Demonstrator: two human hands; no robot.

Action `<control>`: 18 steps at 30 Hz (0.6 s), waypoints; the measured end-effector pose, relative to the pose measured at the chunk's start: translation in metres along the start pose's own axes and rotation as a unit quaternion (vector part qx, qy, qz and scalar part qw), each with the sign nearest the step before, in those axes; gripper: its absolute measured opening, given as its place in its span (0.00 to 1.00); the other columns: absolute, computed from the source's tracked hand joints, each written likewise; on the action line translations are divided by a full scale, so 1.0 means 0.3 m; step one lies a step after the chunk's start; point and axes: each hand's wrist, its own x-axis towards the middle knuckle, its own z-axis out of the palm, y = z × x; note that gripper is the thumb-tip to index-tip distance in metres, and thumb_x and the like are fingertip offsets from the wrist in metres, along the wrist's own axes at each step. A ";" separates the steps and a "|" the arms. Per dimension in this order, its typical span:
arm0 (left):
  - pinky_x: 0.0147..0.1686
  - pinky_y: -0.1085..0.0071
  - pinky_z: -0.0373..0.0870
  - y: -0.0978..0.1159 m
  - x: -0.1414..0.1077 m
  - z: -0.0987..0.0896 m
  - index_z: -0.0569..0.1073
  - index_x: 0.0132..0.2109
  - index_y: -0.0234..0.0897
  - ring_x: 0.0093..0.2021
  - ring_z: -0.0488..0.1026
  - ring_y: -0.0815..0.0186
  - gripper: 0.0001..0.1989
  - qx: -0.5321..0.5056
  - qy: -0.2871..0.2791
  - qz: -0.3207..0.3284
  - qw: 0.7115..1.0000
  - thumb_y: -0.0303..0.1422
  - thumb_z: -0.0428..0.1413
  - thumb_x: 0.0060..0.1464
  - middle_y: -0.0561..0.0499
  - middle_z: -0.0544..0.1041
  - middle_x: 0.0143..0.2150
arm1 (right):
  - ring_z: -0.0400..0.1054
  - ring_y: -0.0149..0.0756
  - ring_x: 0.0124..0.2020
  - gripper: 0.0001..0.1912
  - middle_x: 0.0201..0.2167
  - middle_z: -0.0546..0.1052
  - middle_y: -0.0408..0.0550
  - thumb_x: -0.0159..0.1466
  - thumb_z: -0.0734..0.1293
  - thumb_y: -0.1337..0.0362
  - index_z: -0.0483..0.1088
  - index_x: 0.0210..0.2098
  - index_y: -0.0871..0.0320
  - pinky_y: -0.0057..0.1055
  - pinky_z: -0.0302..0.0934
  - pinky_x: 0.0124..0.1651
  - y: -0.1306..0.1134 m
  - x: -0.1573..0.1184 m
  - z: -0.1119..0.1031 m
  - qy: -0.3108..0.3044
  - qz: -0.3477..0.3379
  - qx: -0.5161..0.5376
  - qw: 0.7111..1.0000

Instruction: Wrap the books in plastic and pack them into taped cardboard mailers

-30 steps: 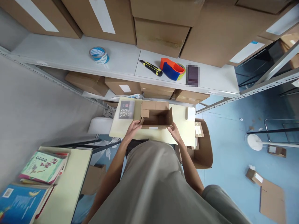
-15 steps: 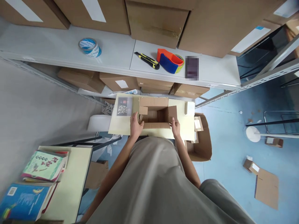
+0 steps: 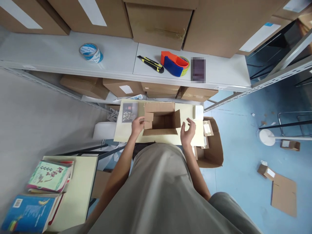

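A small cardboard box point(image 3: 159, 131) stands on the pale yellow table with its top flaps up and its inside showing. At its left side, my left hand point(image 3: 137, 126) has its fingers closed on the edge of the left flap point(image 3: 149, 121). To the right of the box, my right hand point(image 3: 188, 131) is held apart from it, thumb and fingers spread, with nothing in them. The box's right flap point(image 3: 177, 119) sticks up. A printed sheet point(image 3: 129, 112) lies on the table left of the box, and a small white item point(image 3: 198, 112) lies at the right end.
On the grey shelf ahead are a tape roll point(image 3: 91, 53), a utility knife point(image 3: 151, 64) and an orange-and-blue tape dispenser point(image 3: 174, 64). Large cartons point(image 3: 158, 24) stand behind them. An open carton point(image 3: 213, 143) sits right of the table. Books point(image 3: 48, 174) lie on a side table.
My right hand has let go of the box's right side and moved right, its fingers spreading. My left hand has shifted slightly left and up to the left flap. The right flap stands more upright.
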 end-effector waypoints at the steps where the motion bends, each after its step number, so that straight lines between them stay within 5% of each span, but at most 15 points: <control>1: 0.57 0.53 0.80 -0.009 0.003 -0.004 0.84 0.49 0.38 0.46 0.84 0.53 0.16 -0.019 -0.006 -0.007 1.000 0.27 0.62 0.52 0.42 0.86 0.49 | 0.71 0.54 0.65 0.27 0.61 0.77 0.63 0.77 0.57 0.46 0.72 0.64 0.55 0.53 0.65 0.71 -0.034 0.005 0.015 -0.049 -0.025 -0.001 0.998; 5: 0.60 0.51 0.78 -0.035 0.005 -0.013 0.84 0.46 0.37 0.49 0.84 0.52 0.14 -0.089 -0.026 -0.021 0.995 0.29 0.62 0.51 0.40 0.86 0.51 | 0.77 0.55 0.58 0.28 0.57 0.82 0.60 0.74 0.65 0.43 0.74 0.63 0.56 0.48 0.70 0.64 -0.126 0.055 0.193 -0.286 -0.043 -0.007 0.957; 9: 0.59 0.51 0.78 -0.047 -0.004 -0.017 0.85 0.47 0.36 0.50 0.83 0.51 0.15 -0.127 -0.028 -0.038 0.991 0.33 0.65 0.51 0.39 0.86 0.50 | 0.81 0.53 0.43 0.22 0.37 0.85 0.56 0.72 0.69 0.43 0.78 0.43 0.57 0.42 0.74 0.49 -0.142 0.110 0.431 -0.439 0.027 -0.043 0.897; 14: 0.54 0.54 0.80 -0.023 -0.031 -0.018 0.84 0.50 0.36 0.43 0.84 0.54 0.17 -0.106 -0.007 -0.041 0.993 0.34 0.67 0.53 0.44 0.85 0.39 | 0.78 0.42 0.33 0.21 0.29 0.82 0.48 0.72 0.69 0.47 0.76 0.32 0.57 0.31 0.68 0.39 -0.162 0.105 0.529 -0.429 0.046 -0.053 0.901; 18: 0.56 0.57 0.80 0.028 -0.082 -0.014 0.83 0.52 0.38 0.45 0.84 0.56 0.15 -0.047 0.044 0.022 0.998 0.34 0.66 0.58 0.43 0.84 0.48 | 0.80 0.42 0.35 0.18 0.32 0.83 0.49 0.73 0.69 0.48 0.80 0.38 0.57 0.30 0.68 0.42 -0.220 0.087 0.498 -0.406 0.000 -0.048 0.912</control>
